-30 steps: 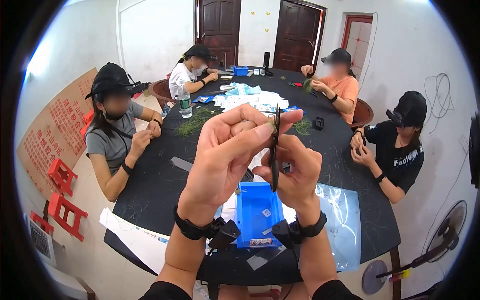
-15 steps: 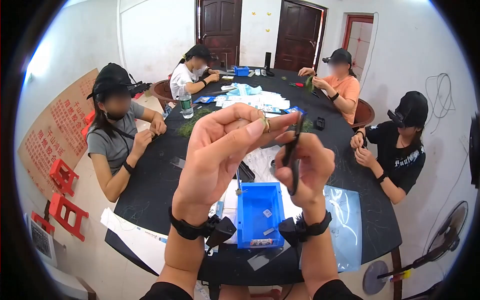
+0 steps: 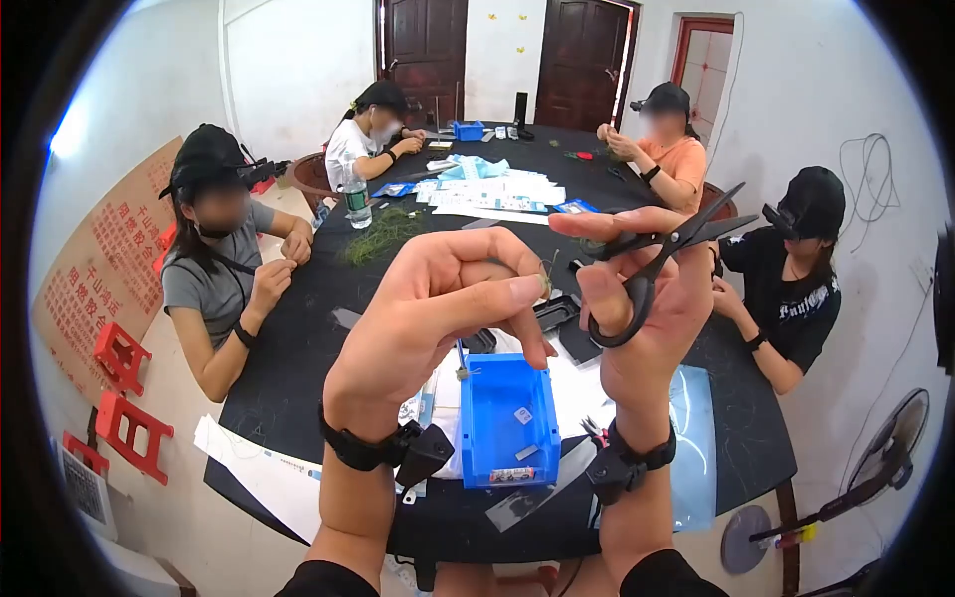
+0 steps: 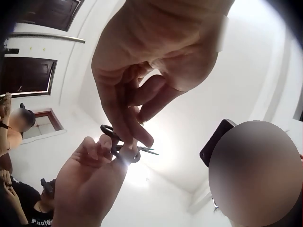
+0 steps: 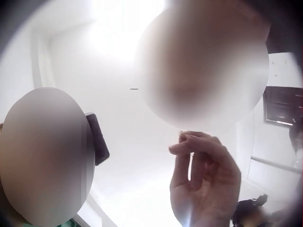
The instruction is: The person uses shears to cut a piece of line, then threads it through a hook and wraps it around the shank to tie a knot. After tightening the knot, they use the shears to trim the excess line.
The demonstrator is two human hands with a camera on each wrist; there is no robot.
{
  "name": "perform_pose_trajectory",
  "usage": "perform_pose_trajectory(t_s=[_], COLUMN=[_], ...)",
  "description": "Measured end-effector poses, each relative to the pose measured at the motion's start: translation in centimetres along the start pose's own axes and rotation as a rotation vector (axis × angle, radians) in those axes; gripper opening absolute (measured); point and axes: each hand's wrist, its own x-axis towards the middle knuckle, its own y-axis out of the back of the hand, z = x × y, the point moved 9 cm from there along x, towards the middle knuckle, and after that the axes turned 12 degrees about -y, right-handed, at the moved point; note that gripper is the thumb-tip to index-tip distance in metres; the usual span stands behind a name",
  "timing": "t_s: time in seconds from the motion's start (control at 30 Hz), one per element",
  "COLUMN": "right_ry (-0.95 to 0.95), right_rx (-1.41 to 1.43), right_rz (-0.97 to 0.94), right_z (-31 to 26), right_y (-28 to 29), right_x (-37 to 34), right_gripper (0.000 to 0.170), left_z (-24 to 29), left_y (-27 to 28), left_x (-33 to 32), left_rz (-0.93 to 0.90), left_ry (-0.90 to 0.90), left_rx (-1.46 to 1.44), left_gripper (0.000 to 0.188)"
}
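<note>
The black table (image 3: 751,438) bears a blue bin (image 3: 492,428), papers (image 3: 507,191), green strands (image 3: 378,237) and a bottle (image 3: 356,207).

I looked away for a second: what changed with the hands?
The right hand has moved rightward, away from the left hand, carrying the scissors; seen edge-on before, their blades now show parted, pointing right. Nothing was visibly let go. The left hand still pinches a small piece; the blue tray shows no clear move.

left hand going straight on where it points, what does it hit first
Probably the right hand or the black scissors it holds, ahead in the head view; depth leaves which comes first unclear.
</note>
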Motion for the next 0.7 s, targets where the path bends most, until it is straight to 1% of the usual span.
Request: perform_pose_trajectory(t_s=[0.13, 0.2, 0.3, 0.4, 0.7], right_ry=[-0.027, 0.051, 0.038, 0.006, 0.008], right_rx=[0.06, -0.028, -0.019, -0.027, -0.013], right_rz=[-0.006, -0.009, 0.013, 0.018, 0.012], right_z=[0.3, 0.0, 0.3, 0.7, 1.1], right_y=[0.1, 0.0, 0.3, 0.5, 0.5], right_x=[0.0, 0.0, 0.0, -0.1, 0.1], right_gripper=[0.04, 0.036, 0.033, 0.032, 0.032], left_z=[-0.5, -0.7, -0.7, -0.7, -0.5], left_y=[-0.3, -0.2, -0.3, -0.3, -0.1], left_x=[0.0, 0.0, -0.1, 0.0, 0.2], left_rz=[0.001, -0.006, -0.008, -0.004, 0.005], left_ry=[0.032, 0.038, 0.045, 0.045, 0.0], left_rx=[-0.002, 0.001, 0.004, 0.012, -0.01], left_gripper=[0.017, 0.017, 0.017, 0.017, 0.017])
